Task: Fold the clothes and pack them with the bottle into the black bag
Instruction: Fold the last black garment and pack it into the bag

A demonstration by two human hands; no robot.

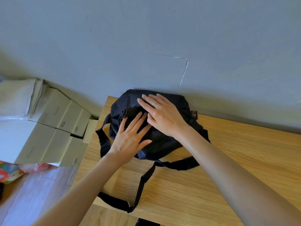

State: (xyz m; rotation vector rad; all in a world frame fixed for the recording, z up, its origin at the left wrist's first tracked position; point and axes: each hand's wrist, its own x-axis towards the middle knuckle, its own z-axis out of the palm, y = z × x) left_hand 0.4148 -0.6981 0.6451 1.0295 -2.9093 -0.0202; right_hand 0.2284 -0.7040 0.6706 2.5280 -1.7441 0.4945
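On the wooden table (228,168) — black bag (162,144), both hands flat atop.

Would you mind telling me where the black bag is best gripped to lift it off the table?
Probably by the long strap, from the near side: it lies loose and flat on the wooden table, clear of both hands pressing on the black bag.

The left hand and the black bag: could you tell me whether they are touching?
Touching. The head view shows the left hand lying flat on top of the black bag, fingers straight and spread on the fabric.
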